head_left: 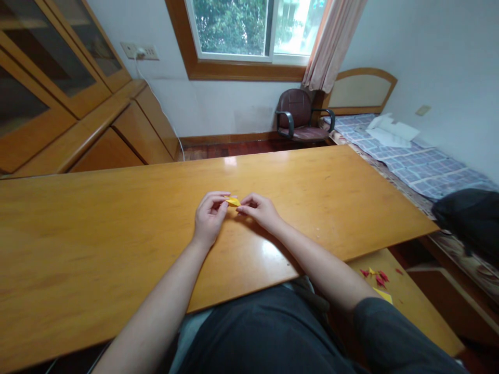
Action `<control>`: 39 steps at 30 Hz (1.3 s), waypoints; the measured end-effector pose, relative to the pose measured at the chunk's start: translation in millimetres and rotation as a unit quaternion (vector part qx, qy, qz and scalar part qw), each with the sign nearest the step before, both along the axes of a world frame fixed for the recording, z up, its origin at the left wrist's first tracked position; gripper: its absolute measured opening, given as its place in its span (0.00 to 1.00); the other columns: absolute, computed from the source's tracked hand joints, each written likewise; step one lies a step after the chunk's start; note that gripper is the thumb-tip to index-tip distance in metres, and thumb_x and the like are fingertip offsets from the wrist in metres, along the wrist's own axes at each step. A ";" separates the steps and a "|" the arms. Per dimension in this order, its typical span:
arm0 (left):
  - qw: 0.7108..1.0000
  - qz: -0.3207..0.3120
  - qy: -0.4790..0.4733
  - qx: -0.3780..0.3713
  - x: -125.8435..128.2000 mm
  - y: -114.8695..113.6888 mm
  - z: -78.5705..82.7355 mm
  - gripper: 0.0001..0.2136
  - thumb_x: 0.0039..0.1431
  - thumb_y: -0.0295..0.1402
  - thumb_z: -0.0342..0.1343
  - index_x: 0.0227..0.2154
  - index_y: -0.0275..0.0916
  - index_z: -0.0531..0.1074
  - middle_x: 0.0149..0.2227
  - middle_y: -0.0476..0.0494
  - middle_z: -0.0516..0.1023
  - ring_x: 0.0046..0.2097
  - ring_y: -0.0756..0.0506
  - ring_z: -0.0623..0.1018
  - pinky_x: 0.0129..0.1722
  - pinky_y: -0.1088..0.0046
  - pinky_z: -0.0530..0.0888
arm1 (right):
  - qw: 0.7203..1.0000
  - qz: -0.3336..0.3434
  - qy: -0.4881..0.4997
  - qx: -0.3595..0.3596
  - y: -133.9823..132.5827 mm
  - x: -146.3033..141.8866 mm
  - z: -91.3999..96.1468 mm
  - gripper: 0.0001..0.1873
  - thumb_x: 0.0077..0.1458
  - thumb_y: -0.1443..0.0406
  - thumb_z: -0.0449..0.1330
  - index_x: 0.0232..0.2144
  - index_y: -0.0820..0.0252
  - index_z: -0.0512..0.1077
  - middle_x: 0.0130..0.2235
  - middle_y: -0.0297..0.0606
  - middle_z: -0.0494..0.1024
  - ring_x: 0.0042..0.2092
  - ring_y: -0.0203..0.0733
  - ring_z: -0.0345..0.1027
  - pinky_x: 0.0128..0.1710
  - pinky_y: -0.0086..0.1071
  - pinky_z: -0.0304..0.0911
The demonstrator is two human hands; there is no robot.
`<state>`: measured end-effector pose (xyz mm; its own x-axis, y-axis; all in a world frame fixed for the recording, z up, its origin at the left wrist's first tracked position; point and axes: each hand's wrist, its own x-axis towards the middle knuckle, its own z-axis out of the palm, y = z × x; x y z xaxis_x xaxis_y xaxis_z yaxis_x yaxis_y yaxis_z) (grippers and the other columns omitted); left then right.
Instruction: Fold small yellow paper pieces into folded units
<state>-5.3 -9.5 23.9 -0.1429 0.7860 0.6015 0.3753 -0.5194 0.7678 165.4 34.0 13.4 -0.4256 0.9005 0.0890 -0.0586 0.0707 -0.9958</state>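
A small piece of folded yellow paper (234, 201) is held just above the wooden table (117, 223), between my two hands. My left hand (210, 213) pinches its left end with thumb and fingers. At its right end, the thumb and index finger of my right hand (260, 210) are closed on the tip. The fingers cover both ends, so the exact folded shape is hard to make out.
On a lower wooden surface (413, 306) at the right lie several small red folded papers (381, 279) and a yellow paper sheet (383, 295). Beyond the table stand a brown armchair (298, 114) and a bed (421, 161) with a black bag (468, 221). Cabinets (97, 119) line the left.
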 end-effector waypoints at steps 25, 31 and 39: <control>0.999 -0.010 0.021 -0.047 0.4 4.1 -8.0 0.04 0.59 0.34 0.58 0.33 0.39 0.72 0.43 0.42 0.75 0.46 0.46 0.76 0.44 0.67 0.77 | 0.941 -0.063 -0.193 0.272 1.0 2.3 -3.8 0.06 0.57 0.62 0.62 0.34 0.59 0.76 0.35 0.37 0.81 0.35 0.37 0.74 0.38 0.28 0.66; 0.999 -0.007 0.032 -0.041 0.1 3.3 -3.4 0.04 0.60 0.33 0.57 0.33 0.39 0.72 0.41 0.42 0.75 0.45 0.46 0.77 0.44 0.67 0.77 | 0.945 -0.062 -0.183 0.263 0.6 3.3 -1.6 0.06 0.57 0.62 0.62 0.34 0.59 0.76 0.35 0.37 0.81 0.35 0.37 0.74 0.37 0.28 0.67; 0.999 -0.026 0.034 -0.024 -0.6 0.4 0.0 0.04 0.60 0.34 0.57 0.34 0.39 0.73 0.41 0.42 0.76 0.45 0.45 0.77 0.46 0.65 0.76 | 0.976 -0.032 -0.093 0.194 1.1 2.7 -1.0 0.12 0.55 0.58 0.63 0.37 0.60 0.76 0.35 0.37 0.82 0.34 0.37 0.75 0.37 0.29 0.69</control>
<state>-5.9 -9.1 23.9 -0.0615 0.8192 0.5702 0.4012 -0.5028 0.7657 168.1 35.0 12.4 -0.4103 0.8403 0.3544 0.1381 0.4414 -0.8866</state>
